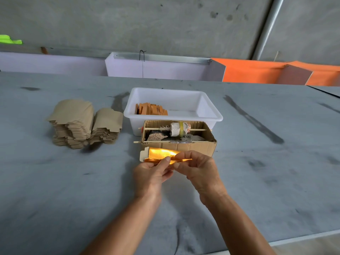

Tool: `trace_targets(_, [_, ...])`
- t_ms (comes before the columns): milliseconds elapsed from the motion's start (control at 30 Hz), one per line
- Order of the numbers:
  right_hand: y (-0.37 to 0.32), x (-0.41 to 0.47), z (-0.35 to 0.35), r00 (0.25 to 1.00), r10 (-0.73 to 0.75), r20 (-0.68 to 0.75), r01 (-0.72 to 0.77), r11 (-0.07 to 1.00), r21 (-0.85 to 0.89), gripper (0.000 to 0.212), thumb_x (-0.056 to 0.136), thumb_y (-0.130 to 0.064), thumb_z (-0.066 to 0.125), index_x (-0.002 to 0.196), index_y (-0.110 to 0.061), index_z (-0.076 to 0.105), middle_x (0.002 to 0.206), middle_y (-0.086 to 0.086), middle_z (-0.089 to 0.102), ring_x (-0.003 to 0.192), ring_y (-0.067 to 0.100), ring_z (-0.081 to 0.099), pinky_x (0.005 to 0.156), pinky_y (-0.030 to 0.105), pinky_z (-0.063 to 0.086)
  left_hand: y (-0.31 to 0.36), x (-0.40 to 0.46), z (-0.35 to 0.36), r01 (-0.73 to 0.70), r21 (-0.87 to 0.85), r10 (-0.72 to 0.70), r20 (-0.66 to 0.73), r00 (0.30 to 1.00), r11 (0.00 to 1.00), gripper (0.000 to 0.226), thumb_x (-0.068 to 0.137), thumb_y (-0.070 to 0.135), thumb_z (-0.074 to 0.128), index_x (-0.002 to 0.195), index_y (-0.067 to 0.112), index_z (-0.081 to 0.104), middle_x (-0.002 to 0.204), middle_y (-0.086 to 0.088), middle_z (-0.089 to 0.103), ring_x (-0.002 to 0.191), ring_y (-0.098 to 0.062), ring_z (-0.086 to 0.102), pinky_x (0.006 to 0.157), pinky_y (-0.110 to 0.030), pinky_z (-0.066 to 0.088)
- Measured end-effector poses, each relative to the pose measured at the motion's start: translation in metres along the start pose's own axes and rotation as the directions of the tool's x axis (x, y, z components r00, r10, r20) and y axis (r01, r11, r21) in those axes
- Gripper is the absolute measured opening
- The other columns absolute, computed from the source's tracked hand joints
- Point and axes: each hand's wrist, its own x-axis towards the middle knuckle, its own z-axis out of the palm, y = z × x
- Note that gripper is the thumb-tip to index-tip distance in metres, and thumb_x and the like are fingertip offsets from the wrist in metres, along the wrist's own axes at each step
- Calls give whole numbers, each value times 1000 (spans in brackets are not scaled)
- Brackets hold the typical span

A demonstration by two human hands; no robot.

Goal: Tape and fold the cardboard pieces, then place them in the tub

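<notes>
Gold-faced cardboard piece (160,155) held just above the grey table (73,181), right in front of the brown tape box (184,144) — pinched by left hand (150,175) and right hand (198,170). Best creased squarely, edges aligned, then dropped beside the folded stack (151,109) in the white tub (184,102).

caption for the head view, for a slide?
Both hands, left and right, fold a gold-faced cardboard piece before an open brown carton and white plastic tub.
</notes>
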Motion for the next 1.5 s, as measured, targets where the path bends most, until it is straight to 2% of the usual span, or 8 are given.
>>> trace_targets(367, [3, 3, 0, 1000, 20, -17, -21, 999, -43, 15, 78, 1, 72, 84, -11, 70, 58, -5, 68, 52, -3, 60, 48, 5, 41, -2, 0, -2, 9, 29, -8, -3, 1000, 1000, 5, 82, 2, 68, 78, -1, 65, 73, -14, 69, 59, -17, 70, 53, -20, 55])
trace_targets(933, [5, 5, 2, 998, 61, -32, -64, 992, -104, 19, 76, -2, 75, 86, -17, 71, 63, -3, 68, 54, -3, 60, 49, 7, 41, -2, 0, -2, 15, 13, -15, 8, 1000, 1000, 6, 82, 0, 68, 77, 0, 65, 68, -11, 69, 58, -17, 69, 56, -23, 57])
trace_targets(1067, [5, 6, 2, 995, 84, -46, -88, 991, -98, 19, 76, -1, 75, 84, -17, 71, 64, 1, 68, 53, 1, 60, 48, 9, 41, -1, -1, -3, 18, -8, -18, 40, 999, 1000, 5, 82, -2, 66, 77, -2, 65, 68, -13, 69, 58, -18, 69, 58, -23, 58])
trace_targets(1133, [5, 7, 2, 995, 93, -39, -97, 987, -127, 18, 76, -1, 75, 89, -13, 72, 68, 6, 70, 52, 1, 59, 48, 10, 42, -1, 0, -4, 30, -30, -29, 48, 998, 999, 5, 82, -3, 65, 77, -1, 66, 66, -11, 69, 58, -17, 69, 55, -22, 57])
trace_targets(1233, [3, 7, 0, 994, 103, -31, -107, 979, -176, 19, 76, -3, 75, 92, -13, 73, 65, 1, 67, 51, -1, 57, 49, 11, 43, -1, 1, -3, 68, -71, -64, 62, 996, 995, 9, 82, -4, 64, 77, 3, 66, 63, -7, 70, 57, -16, 69, 54, -22, 57])
trace_targets(1367, [0, 9, -1, 996, 79, -52, -90, 962, -259, 20, 77, -5, 75, 92, -17, 73, 71, 4, 67, 59, 7, 57, 57, 19, 45, -1, 4, 0, 130, -105, -125, 57, 991, 986, 8, 82, -3, 64, 76, 2, 65, 62, -8, 70, 56, -16, 69, 52, -23, 56])
trace_targets(1500, [-4, 9, 0, 998, 52, -31, -59, 950, -306, 21, 79, -4, 73, 94, -18, 72, 70, -1, 65, 56, 1, 54, 56, 15, 44, 1, 6, 3, 166, -102, -162, 49, 986, 981, 7, 83, -2, 62, 77, 2, 64, 64, -9, 69, 55, -15, 68, 49, -22, 54])
